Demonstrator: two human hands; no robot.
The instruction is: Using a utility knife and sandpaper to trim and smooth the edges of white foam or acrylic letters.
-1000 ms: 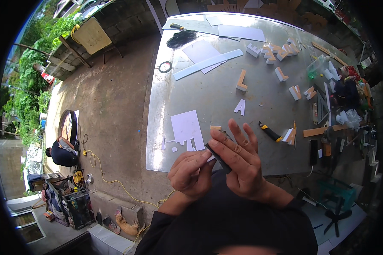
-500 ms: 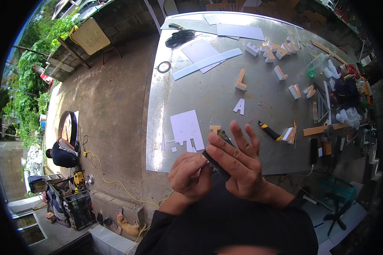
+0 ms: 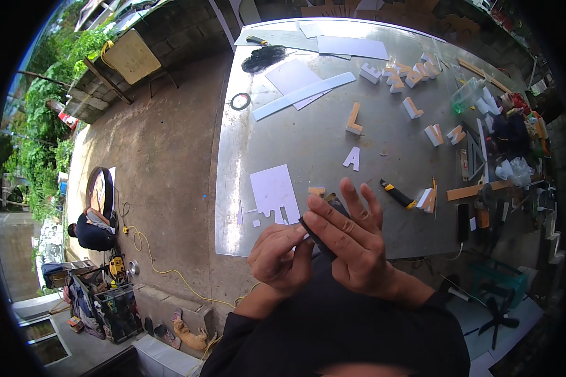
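Observation:
My left hand (image 3: 275, 259) is closed in a pinch; a sliver of a small white piece (image 3: 306, 237) shows at its fingertips, the rest hidden. Against it my right hand (image 3: 361, 248) presses a dark flat strip (image 3: 321, 244), which looks like sandpaper. That hand's thumb is tucked beneath, and its fingers stretch out along the strip. Just beyond my hands, a tan-faced letter T (image 3: 316, 191) is partly covered by my fingers. A white sheet with cut-outs (image 3: 273, 190) lies left of it, and a flat white letter A (image 3: 352, 158) farther off.
The metal table (image 3: 308, 141) carries several block letters (image 3: 414, 108), a yellow-black utility knife (image 3: 397, 194), a tape roll (image 3: 240, 101) and white strips (image 3: 305, 96). Tools and clutter (image 3: 512, 135) crowd the right edge. Another person (image 3: 94, 231) crouches on the floor at left.
The dark strip has shifted slightly left and down along the left fingertips. Both hands otherwise keep nearly the same place; the view has tilted a little.

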